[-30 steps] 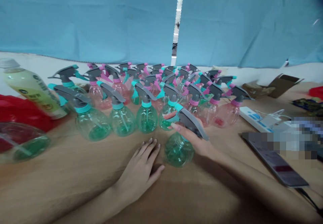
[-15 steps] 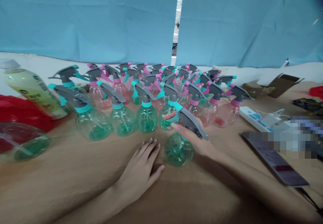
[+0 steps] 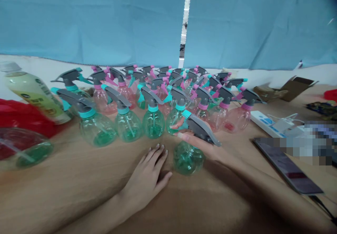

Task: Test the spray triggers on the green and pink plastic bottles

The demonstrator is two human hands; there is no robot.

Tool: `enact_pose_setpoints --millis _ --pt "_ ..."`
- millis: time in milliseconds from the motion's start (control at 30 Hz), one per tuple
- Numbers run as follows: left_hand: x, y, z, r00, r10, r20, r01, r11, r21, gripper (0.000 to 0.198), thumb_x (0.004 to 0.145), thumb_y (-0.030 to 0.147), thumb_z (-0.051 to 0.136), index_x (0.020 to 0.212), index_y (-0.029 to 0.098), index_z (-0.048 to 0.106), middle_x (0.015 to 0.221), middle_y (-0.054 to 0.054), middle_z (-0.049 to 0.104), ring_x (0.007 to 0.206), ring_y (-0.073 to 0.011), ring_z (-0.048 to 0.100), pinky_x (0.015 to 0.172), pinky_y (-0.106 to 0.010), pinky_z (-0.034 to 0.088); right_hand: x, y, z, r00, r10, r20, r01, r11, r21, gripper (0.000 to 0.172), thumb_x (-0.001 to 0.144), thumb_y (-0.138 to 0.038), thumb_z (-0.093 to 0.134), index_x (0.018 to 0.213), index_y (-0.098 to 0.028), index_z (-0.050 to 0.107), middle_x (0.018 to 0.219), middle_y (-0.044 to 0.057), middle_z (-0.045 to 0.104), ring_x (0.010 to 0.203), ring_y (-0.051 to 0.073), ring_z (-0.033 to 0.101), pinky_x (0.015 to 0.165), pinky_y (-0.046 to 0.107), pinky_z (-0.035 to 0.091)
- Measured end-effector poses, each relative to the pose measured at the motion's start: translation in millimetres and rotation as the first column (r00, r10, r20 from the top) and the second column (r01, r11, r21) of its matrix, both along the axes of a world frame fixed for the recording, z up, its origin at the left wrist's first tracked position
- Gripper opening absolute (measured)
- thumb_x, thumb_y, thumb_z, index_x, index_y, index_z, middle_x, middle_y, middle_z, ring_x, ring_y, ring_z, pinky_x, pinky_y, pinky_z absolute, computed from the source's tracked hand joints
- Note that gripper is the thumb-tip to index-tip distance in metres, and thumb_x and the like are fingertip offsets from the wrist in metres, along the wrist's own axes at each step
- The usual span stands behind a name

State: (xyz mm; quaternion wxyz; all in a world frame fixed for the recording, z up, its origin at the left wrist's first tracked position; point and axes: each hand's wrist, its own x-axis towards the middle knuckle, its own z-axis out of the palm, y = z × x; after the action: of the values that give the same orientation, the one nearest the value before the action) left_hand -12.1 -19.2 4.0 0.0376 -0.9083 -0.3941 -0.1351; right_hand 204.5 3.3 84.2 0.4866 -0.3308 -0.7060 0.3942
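My right hand (image 3: 198, 143) is closed round the neck of a green spray bottle (image 3: 188, 160), just under its grey head, with fingers by the turquoise trigger. The bottle is upright, its nozzle pointing left and away from me. To the left of it, my left hand (image 3: 150, 169) lies flat on the wooden table (image 3: 86, 188) with its fingers stretched out and nothing in them. Beyond my hands stands a front row of spray bottles, among them a green one (image 3: 154, 125) and a pink one (image 3: 238, 119). Several more pink and green ones crowd behind.
At the left, a tilted yellow-green bottle (image 3: 37, 95) rests by a red bag (image 3: 15, 111), with a green spray bottle (image 3: 34, 153) nearer me. On the right are a white power strip (image 3: 265, 123), a phone (image 3: 286, 167) and an open cardboard box (image 3: 297, 88). A blue curtain (image 3: 105, 23) hangs behind.
My right hand and the spray bottle in it have shifted very slightly to the right. My left hand stays flat on the table.
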Motion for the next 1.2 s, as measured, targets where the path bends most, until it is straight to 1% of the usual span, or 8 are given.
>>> enact_pose_setpoints --millis 67,233,467,600,700,800,900,1200 --pt "0.4 -0.2 0.0 1.0 0.0 -0.004 0.0 1.0 0.004 0.054 0.097 0.046 0.042 0.137 0.01 0.045 0.142 -0.015 0.048 0.132 -0.0291 0.042 0.107 -0.046 0.036 1.1 -0.3 1.2 1.0 0.013 0.0 -0.013 1.0 0.012 0.018 0.085 -0.041 0.062 0.094 -0.026 0.061 0.089 0.0 0.061 0.08 0.015 0.062 0.07 0.028 0.048" --pt "0.5 0.0 0.5 1.0 -0.002 -0.014 0.002 1.0 0.012 0.054 0.097 0.046 0.041 0.136 0.008 0.045 0.142 -0.016 0.048 0.132 -0.0292 0.042 0.107 -0.047 0.037 2.7 2.8 -2.4 0.999 -0.038 0.019 0.037 0.998 0.054 0.022 0.086 -0.046 0.059 0.082 -0.024 0.06 0.07 -0.002 0.055 0.069 0.014 0.056 0.067 0.029 0.046" --pt "0.5 0.8 -1.1 1.0 -0.011 -0.011 0.012 1.0 0.025 0.056 0.097 0.046 0.041 0.136 0.006 0.045 0.141 -0.017 0.049 0.131 -0.0302 0.043 0.106 -0.048 0.038 3.5 6.0 -9.7 0.998 -0.066 0.018 0.065 0.996 0.058 0.029 0.086 -0.05 0.057 0.077 -0.022 0.059 0.067 -0.001 0.055 0.066 0.014 0.055 0.06 0.027 0.045" --pt "0.5 1.0 -2.0 1.0 -0.013 -0.02 0.014 0.999 0.03 0.056 0.098 0.047 0.04 0.136 0.007 0.045 0.141 -0.016 0.048 0.131 -0.0299 0.043 0.105 -0.048 0.039 4.1 3.7 -6.9 0.997 -0.072 0.025 0.071 0.995 0.066 0.026 0.087 -0.047 0.056 0.08 -0.023 0.06 0.068 -0.002 0.056 0.065 0.014 0.055 0.062 0.027 0.045" --pt "0.3 1.1 -2.1 0.999 -0.008 -0.032 0.008 1.0 0.025 0.055 0.097 0.047 0.04 0.136 0.007 0.045 0.142 -0.016 0.048 0.132 -0.029 0.043 0.106 -0.047 0.038 4.1 0.3 -1.3 0.997 -0.058 0.055 0.055 0.997 0.062 0.016 0.088 -0.041 0.059 0.088 -0.025 0.062 0.073 -0.002 0.06 0.067 0.013 0.057 0.068 0.028 0.047" --pt "0.4 0.6 -1.7 1.0 -0.005 -0.023 0.005 1.0 0.022 0.055 0.097 0.047 0.039 0.136 0.008 0.045 0.142 -0.015 0.048 0.132 -0.0287 0.043 0.106 -0.046 0.038 3.1 -2.5 2.3 1.0 -0.02 -0.005 0.02 0.999 0.047 0.015 0.086 -0.033 0.063 0.099 -0.026 0.062 0.095 0.0 0.066 0.086 0.015 0.063 0.081 0.03 0.049" --pt "0.7 -0.2 -0.5 1.0 -0.003 -0.023 0.004 1.0 0.02 0.055 0.098 0.047 0.039 0.136 0.008 0.046 0.142 -0.015 0.048 0.132 -0.0289 0.043 0.106 -0.045 0.038 1.8 -4.2 2.3 0.997 0.005 -0.076 -0.004 1.0 0.024 0.019 0.085 -0.03 0.063 0.104 -0.026 0.061 0.11 0.001 0.065 0.1 0.017 0.063 0.091 0.031 0.048" --pt "1.3 0.1 -0.1 1.0 0.007 -0.004 -0.007 1.0 -0.002 0.054 0.097 0.046 0.04 0.138 0.011 0.044 0.143 -0.015 0.046 0.132 -0.0289 0.042 0.106 -0.046 0.038 2.5 -3.9 -0.4 0.997 0.017 -0.082 -0.018 1.0 -0.008 0.021 0.085 -0.032 0.063 0.106 -0.026 0.061 0.111 0.002 0.064 0.09 0.015 0.064 0.083 0.03 0.05"
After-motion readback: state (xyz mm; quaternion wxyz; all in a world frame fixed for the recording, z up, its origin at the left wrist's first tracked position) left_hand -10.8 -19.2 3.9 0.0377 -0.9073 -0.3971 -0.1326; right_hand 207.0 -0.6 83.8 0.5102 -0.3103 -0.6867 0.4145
